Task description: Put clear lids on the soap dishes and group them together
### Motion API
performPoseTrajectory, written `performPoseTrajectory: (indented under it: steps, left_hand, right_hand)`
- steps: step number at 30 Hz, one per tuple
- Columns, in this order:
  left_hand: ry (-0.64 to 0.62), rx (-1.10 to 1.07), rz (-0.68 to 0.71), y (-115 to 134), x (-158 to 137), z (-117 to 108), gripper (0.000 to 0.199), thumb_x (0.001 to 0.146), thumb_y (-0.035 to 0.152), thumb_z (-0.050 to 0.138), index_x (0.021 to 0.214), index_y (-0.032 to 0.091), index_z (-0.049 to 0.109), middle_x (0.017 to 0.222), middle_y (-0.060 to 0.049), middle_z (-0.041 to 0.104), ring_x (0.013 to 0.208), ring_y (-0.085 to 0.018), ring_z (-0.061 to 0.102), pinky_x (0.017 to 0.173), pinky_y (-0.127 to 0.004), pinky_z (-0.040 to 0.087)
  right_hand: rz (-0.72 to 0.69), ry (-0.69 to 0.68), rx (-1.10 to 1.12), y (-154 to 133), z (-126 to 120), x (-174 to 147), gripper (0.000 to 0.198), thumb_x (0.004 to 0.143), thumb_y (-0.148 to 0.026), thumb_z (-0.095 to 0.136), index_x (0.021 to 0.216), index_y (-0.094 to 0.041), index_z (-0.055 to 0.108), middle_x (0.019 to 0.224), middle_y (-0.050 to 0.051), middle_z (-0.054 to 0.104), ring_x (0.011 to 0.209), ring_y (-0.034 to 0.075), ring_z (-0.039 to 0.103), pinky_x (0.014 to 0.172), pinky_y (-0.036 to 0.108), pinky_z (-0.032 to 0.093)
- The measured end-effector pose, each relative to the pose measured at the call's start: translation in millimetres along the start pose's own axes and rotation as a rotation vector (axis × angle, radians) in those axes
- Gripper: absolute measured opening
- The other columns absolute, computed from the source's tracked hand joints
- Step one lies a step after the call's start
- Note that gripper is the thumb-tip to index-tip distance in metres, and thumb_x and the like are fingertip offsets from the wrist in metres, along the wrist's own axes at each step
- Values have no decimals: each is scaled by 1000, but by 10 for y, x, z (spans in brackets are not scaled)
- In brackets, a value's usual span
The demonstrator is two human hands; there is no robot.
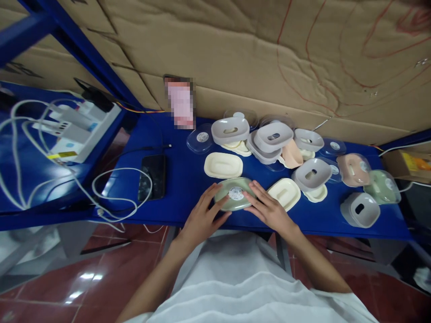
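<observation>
Close to the table's front edge lies a pale green soap box [233,204] under a clear lid with a round label. My left hand [206,214] grips its left end, fingers over the lid. From the right, my right hand [268,210] presses the other end with its fingers on the lid. Just behind it rests a cream soap tray [223,165]. A second cream tray [285,194] lies beside my right hand. The underside of the green box is hidden.
Several grey soap dishes [230,130], clear lids [200,138] and a lidded peach box [353,169] spread across the blue table's [182,179] back and right. At left are a phone [152,176], white cables [117,170] and a power strip [101,134]. Cardboard [235,58] stands behind.
</observation>
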State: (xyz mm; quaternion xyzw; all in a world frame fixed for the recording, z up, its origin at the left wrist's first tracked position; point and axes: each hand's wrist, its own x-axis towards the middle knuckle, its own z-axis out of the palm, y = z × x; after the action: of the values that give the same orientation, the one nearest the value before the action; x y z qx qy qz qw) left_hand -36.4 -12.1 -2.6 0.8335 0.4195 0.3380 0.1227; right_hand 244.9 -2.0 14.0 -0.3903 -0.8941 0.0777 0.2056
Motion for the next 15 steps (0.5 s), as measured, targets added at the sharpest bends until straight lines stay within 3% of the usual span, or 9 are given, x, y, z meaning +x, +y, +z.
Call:
performPoseTrajectory:
  steps: [8,15]
  left_hand:
    - [-57,7,26,41,30,3,50,100,23,72,146,18,54,158,-22,51,157,-36,42,120,-55,51]
    - [-83,-6,21,-4,65,13,55,100,24,71,151,23,51,166,-21,41,156,-35,43,120,-55,52]
  right_hand:
    - [-34,79,-88,29,7,-118,91,98,-26,77,172,-28,25,158,14,58,151,31,51,122,47,52]
    - [-62,88,-151,21,12,-109,83,99,-27,75,170,-26,32,155,15,62,150,31,52,119,45,55]
